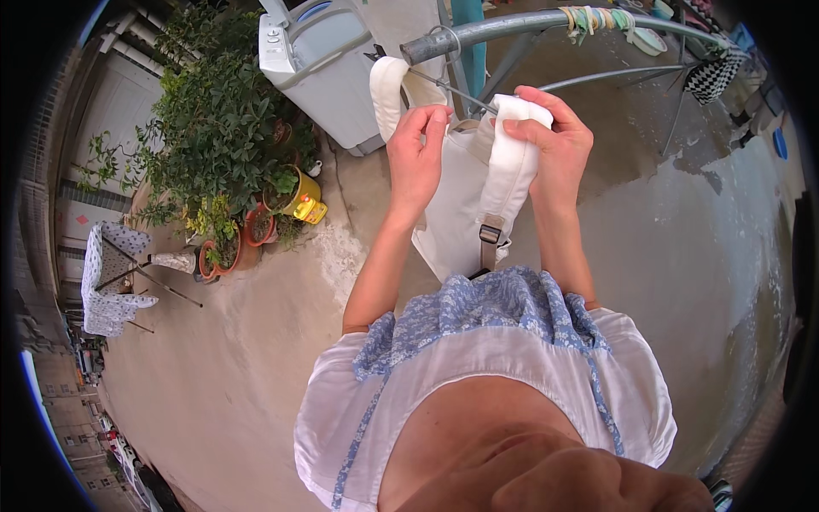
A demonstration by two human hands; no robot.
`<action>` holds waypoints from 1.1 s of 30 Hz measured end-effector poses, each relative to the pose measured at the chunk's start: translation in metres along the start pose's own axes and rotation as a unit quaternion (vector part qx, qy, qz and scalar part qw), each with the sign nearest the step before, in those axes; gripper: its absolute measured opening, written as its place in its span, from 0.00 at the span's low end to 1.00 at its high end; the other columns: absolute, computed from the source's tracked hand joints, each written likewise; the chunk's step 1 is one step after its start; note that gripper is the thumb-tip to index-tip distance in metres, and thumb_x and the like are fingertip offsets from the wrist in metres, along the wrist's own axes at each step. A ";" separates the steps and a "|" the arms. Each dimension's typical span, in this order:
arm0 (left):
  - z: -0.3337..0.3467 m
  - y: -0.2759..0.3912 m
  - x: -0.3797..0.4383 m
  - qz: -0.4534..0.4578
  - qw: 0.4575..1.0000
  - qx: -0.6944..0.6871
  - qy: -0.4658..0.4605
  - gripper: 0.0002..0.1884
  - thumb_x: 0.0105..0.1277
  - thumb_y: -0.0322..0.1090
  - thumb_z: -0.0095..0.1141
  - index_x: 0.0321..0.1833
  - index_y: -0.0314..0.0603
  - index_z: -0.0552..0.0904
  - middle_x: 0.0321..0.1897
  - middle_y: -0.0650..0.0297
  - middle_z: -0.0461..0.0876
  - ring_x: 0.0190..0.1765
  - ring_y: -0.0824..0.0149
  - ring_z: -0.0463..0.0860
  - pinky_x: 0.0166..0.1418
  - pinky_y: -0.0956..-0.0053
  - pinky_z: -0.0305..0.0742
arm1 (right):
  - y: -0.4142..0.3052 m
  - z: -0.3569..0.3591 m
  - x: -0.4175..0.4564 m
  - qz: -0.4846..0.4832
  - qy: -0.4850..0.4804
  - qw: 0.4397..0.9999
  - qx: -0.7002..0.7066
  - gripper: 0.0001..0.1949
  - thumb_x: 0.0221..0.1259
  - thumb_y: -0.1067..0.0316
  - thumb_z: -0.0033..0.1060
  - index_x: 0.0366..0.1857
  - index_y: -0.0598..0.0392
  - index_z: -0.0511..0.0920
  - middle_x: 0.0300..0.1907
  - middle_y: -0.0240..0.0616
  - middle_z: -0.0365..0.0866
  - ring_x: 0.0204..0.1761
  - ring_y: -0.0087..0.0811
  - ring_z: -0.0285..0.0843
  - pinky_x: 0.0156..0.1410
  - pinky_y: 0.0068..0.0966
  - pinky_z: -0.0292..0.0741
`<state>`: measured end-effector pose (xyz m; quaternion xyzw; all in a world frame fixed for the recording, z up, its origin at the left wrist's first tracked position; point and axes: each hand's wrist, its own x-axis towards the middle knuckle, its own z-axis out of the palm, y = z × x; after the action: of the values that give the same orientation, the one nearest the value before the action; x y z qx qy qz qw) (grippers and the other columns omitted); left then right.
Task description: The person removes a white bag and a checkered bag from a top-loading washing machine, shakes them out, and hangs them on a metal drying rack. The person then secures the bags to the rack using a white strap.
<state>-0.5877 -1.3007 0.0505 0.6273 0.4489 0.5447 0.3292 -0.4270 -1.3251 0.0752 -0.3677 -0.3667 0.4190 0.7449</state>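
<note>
A white fabric backpack (451, 198) hangs in front of me, its lower part partly hidden by my blue floral bib. My right hand (563, 141) grips one padded white shoulder strap (515, 150) near its top. Below, that strap has a dark plastic buckle (490, 234) and beige webbing. The other padded strap (386, 89) loops over the left end of a thin grey hanger bar (441, 83). The bar's right end meets the strap in my right hand. My left hand (416, 153) is curled beside the left strap, thumb near the forefinger; whether it pinches fabric is hidden.
A thick metal pipe (486, 29) arches above the bag, with cloth strips (592, 20) tied around it. Beyond stands a washing machine (326, 70). Potted plants (224, 109) and a cloth-draped folding stand (105, 275) are at left. The concrete floor (678, 237) is partly wet.
</note>
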 end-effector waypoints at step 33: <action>-0.149 -0.032 0.117 -0.073 0.849 0.366 -0.373 0.05 0.62 0.25 0.60 0.39 0.33 0.82 0.26 0.67 0.80 0.30 0.74 0.76 0.41 0.76 0.73 | 0.101 -0.001 0.042 0.022 -0.247 0.951 -0.186 0.20 0.49 0.71 0.78 0.49 0.54 0.82 0.31 0.27 0.82 0.24 0.13 0.73 0.25 0.16 0.65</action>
<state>-0.7398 -1.1917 0.0957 0.8239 0.5035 0.0404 0.2568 -0.4457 -1.2498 -0.0017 -0.3922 -0.6025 0.4373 0.5403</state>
